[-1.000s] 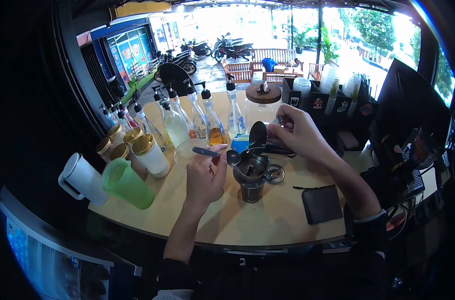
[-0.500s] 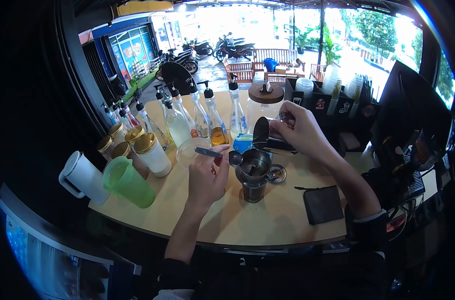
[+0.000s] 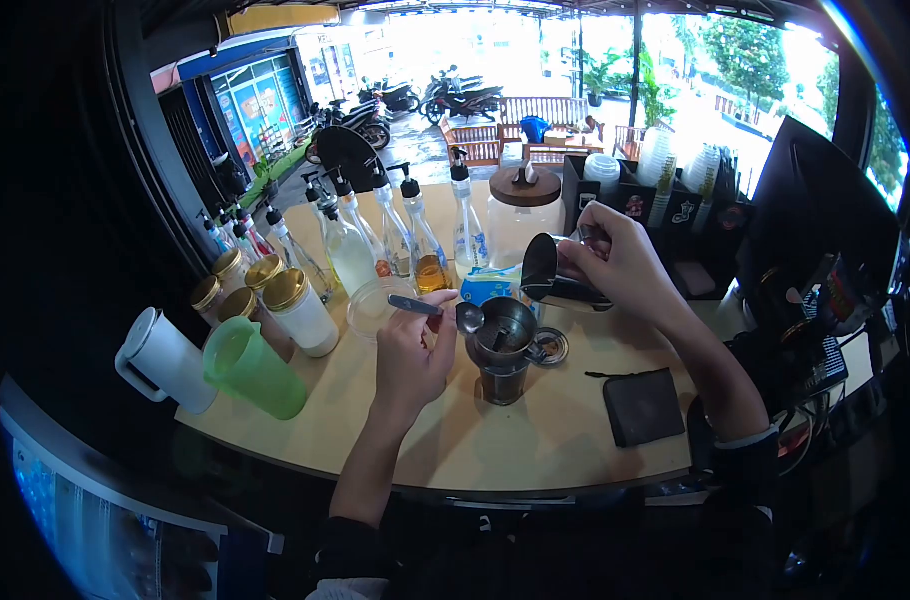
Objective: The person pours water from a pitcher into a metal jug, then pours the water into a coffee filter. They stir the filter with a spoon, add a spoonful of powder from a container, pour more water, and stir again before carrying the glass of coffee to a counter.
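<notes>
My left hand [image 3: 412, 350] is closed around the handle of a spoon [image 3: 469, 318], whose bowl hangs at the left rim of a metal pot [image 3: 505, 335]. The pot stands upright on the counter with its top uncovered, and its dark inside shows. My right hand [image 3: 623, 262] grips a shiny metal pitcher [image 3: 565, 280] by its handle side. The pitcher is tipped over, its mouth facing left, above and to the right of the pot. I cannot see any liquid leaving it. A small round metal piece [image 3: 549, 347] is beside the pot, on the right.
Pump bottles [image 3: 430, 235], gold-lidded jars [image 3: 300, 310], a green jug [image 3: 255, 370] and a white pitcher [image 3: 165, 360] stand on the left. A wooden-lidded jar [image 3: 525, 215] and blue packet [image 3: 490, 286] are behind the pot. A dark pouch [image 3: 643, 408] lies right; a cup holder [image 3: 665, 205] stands behind.
My right hand and the pitcher have moved a little right, away from above the pot. The spoon stays by the pot's rim. The whole view has shifted slightly.
</notes>
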